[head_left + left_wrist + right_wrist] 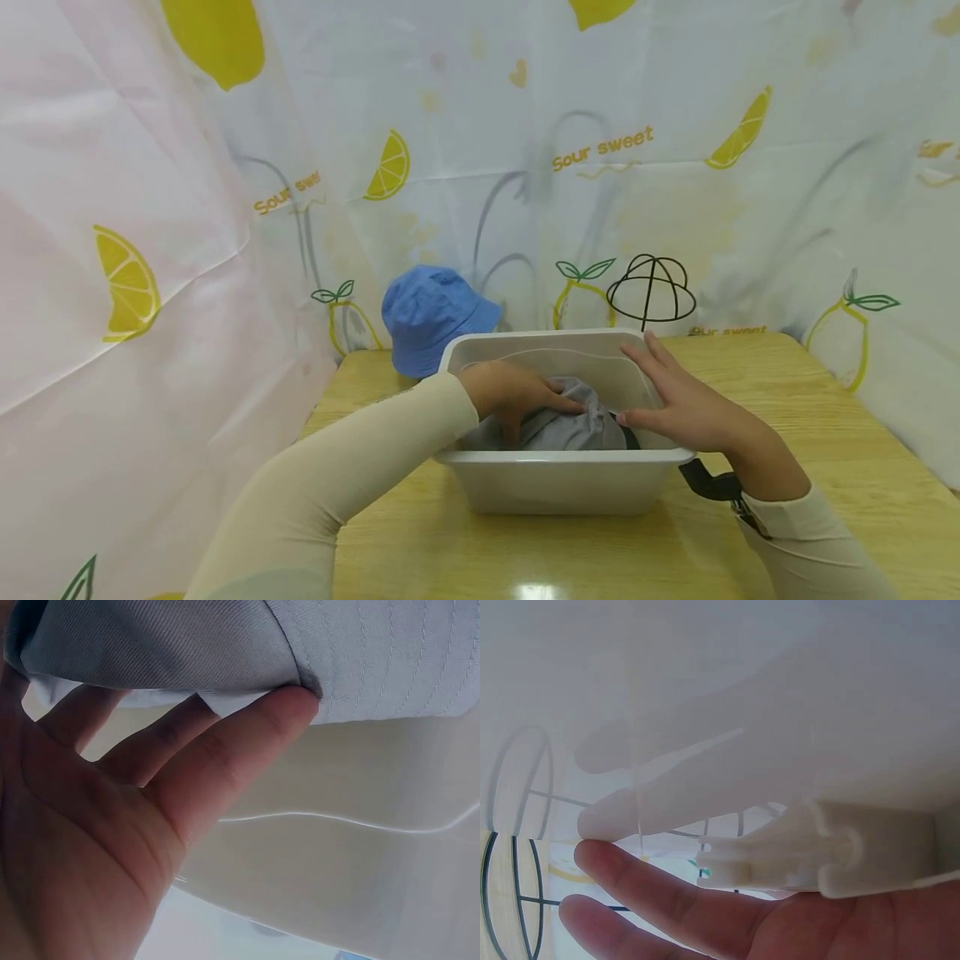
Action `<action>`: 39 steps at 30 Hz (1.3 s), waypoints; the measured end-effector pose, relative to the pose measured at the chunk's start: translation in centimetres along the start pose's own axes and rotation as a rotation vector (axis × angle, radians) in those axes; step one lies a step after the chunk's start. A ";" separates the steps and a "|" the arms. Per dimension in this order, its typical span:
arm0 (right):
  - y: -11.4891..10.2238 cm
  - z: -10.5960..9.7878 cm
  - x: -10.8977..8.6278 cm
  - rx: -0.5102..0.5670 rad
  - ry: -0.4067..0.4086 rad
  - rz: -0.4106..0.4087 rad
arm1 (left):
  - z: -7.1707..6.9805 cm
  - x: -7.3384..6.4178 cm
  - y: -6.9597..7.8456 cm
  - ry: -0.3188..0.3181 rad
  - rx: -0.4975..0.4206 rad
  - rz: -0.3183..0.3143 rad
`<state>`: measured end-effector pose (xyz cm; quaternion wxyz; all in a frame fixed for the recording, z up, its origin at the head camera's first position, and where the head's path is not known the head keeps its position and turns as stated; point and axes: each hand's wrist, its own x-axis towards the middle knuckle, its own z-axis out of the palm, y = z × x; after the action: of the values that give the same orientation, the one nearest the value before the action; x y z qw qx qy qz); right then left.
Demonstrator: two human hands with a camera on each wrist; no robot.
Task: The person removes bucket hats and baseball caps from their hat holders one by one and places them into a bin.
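A cream plastic bin (555, 483) stands on the wooden table. Inside it lies a grey bucket hat (577, 421), whose brim (390, 660) shows rows of stitching in the left wrist view. My left hand (517, 396) reaches over the bin's left side and grips the hat, some fingertips hidden behind the cloth. At the bin's right side is my right hand (690, 408), fingers extended and spread, thumb over the inside near the hat. In the right wrist view those fingers (675, 900) lie along the outside of the wall, below a white moulded part (877, 851).
Behind the bin's left corner sits a blue bucket hat (435, 312). A black wire stand (651, 287) with a domed top rises behind the right corner. The lemon-print cloth (450, 108) hangs close behind the table (810, 433) and along its left side.
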<state>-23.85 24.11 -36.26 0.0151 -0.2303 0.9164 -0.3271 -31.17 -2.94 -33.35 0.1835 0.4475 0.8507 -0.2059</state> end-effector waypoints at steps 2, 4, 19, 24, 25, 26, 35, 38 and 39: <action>0.0 0.0 0.0 0.001 0.003 -0.001 | 0.1 0.1 -0.2 0.003 0.001 0.008; 0.0 0.0 0.0 0.000 0.006 -0.004 | 0.2 0.1 -0.3 0.015 -0.002 0.017; 0.1 0.0 0.2 0.001 0.003 0.009 | -1.2 -1.7 -1.6 0.095 -0.052 0.070; 0.3 0.2 0.2 0.013 -0.001 0.018 | -1.9 -2.8 -1.9 0.114 -0.072 0.047; 0.3 0.2 0.2 0.014 -0.001 0.018 | -2.1 -3.0 -2.0 0.116 -0.083 0.040; 0.3 0.2 0.2 0.015 -0.001 0.018 | -2.2 -3.2 -2.1 0.119 -0.094 0.036; 0.1 0.2 0.1 0.013 0.007 0.004 | -3.3 -4.9 -3.3 0.164 -0.147 0.012; 0.0 0.2 0.1 0.017 0.008 0.000 | -3.5 -5.3 -3.8 0.185 -0.175 -0.015; 0.0 0.2 0.1 0.019 0.005 0.001 | -3.5 -5.5 -4.0 0.192 -0.179 -0.022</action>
<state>-23.86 23.92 -36.38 0.0151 -0.2287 0.9134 -0.3365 -32.05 -6.95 -26.93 0.1382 0.4375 0.8842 -0.0872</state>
